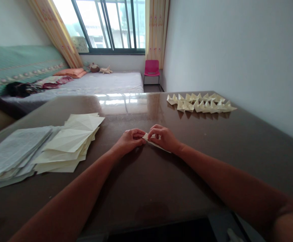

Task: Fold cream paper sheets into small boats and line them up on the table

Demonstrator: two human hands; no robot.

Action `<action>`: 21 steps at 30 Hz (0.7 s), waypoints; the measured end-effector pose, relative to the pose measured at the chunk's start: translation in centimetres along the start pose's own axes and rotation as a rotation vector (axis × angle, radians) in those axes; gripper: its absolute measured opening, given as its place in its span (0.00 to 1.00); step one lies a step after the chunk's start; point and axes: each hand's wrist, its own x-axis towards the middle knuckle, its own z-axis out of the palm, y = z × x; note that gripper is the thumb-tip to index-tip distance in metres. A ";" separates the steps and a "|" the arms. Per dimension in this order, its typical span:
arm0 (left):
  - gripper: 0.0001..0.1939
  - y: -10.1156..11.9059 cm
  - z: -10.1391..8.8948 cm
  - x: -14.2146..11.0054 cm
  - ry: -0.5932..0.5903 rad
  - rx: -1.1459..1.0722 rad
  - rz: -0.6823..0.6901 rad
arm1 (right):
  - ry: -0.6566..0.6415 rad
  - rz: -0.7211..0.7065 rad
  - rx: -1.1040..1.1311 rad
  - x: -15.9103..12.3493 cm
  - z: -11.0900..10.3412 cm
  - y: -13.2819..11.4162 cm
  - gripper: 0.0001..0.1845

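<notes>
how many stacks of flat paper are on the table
2: a grayish stack at the far left of the view, and a cream, creased stack just right of it, left of the left hand. Anything underneath would be hidden.

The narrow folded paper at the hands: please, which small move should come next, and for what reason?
Perhaps slide the right hand along the narrow folded paper to press its fold, while the left hand steadies its left tip. Both hands are at the paper, its strip extends under the right hand, and the pointed paper shapes farther back look creased.
</notes>
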 end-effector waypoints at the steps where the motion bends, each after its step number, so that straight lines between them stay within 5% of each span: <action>1: 0.19 0.3 -0.1 -0.2 -0.014 -0.052 -0.035 | -0.010 -0.034 -0.016 -0.1 -0.1 -0.1 0.04; 5: 0.20 1.0 -0.1 -0.5 -0.008 -0.109 -0.089 | -0.059 -0.112 -0.058 -0.2 -0.5 -0.3 0.06; 12: 0.11 0.1 0.2 0.2 0.039 0.217 0.073 | -0.067 -0.086 -0.020 -0.2 -0.2 0.1 0.06; 21: 0.18 0.9 0.0 -0.5 -0.008 0.362 0.054 | -0.049 -0.082 -0.008 -0.2 -0.1 0.1 0.05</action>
